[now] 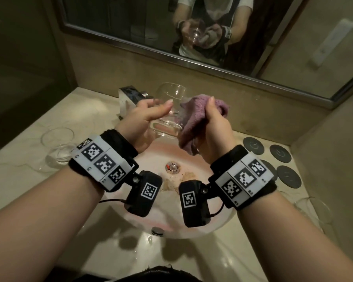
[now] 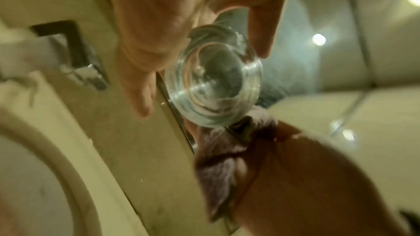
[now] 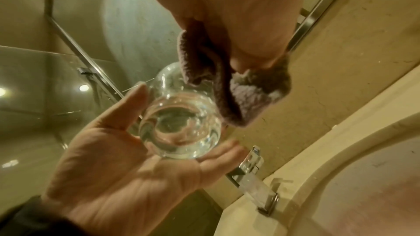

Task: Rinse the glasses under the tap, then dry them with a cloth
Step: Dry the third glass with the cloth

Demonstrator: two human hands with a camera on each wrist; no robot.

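Observation:
Above the sink [image 1: 161, 151], my left hand [image 1: 151, 112] grips a clear glass [image 1: 169, 110], thumb on the near side and fingers behind. The glass tilts with its thick base toward me and its mouth toward the mirror. My right hand [image 1: 212, 121] grips a bunched mauve cloth [image 1: 194, 123] that touches the glass's right side. In the left wrist view the glass base [image 2: 213, 85] sits between thumb and fingers, with the cloth [image 2: 218, 159] just below. In the right wrist view the cloth [image 3: 238, 87] overlaps the glass [image 3: 181, 123], which rests in my left hand [image 3: 127, 159].
A chrome tap [image 1: 130, 98] stands behind the basin, not running. A second glass [image 1: 57, 145] lies on the wet marble counter at left, and another glass [image 1: 314, 210] sits at the right edge. Several black coasters [image 1: 279, 153] lie on the right. A mirror [image 1: 192, 37] hangs ahead.

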